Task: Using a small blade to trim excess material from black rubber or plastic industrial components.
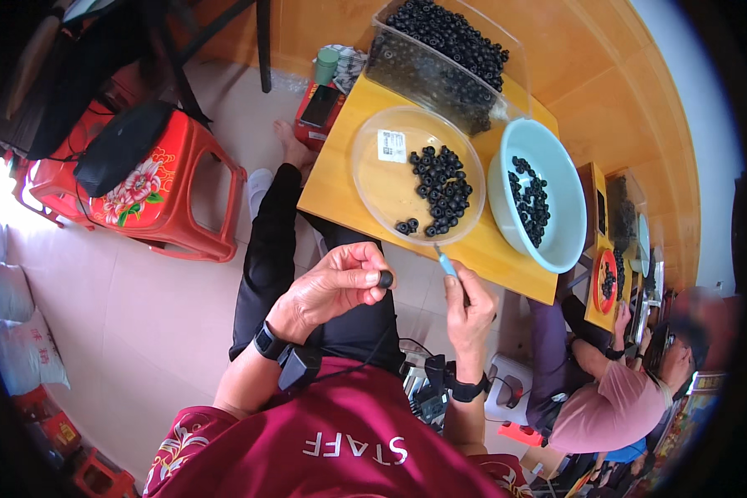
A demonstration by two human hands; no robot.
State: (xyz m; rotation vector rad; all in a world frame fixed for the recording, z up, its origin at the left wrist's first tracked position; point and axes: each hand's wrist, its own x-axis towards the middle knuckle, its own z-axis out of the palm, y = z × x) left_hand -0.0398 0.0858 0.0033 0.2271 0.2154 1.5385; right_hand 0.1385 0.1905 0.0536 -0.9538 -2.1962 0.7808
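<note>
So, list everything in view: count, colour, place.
table: one, yellow, front
round tray: one, clear, on table
basin: one, light blue, right of tray
bin: one, clear, behind tray
small round parts: many, black, in tray, basin, bin
thin tool: one, light blue handle, before tray
cup: one, green, left of bin
flowered stool: one, red, left
sacks: at least two, white, far left
co-worker: at least one, pink top, right
the rest: too small or blurred
left hand: one, bare, over lap, pinching a part
right hand: one, bare, holding tool
</note>
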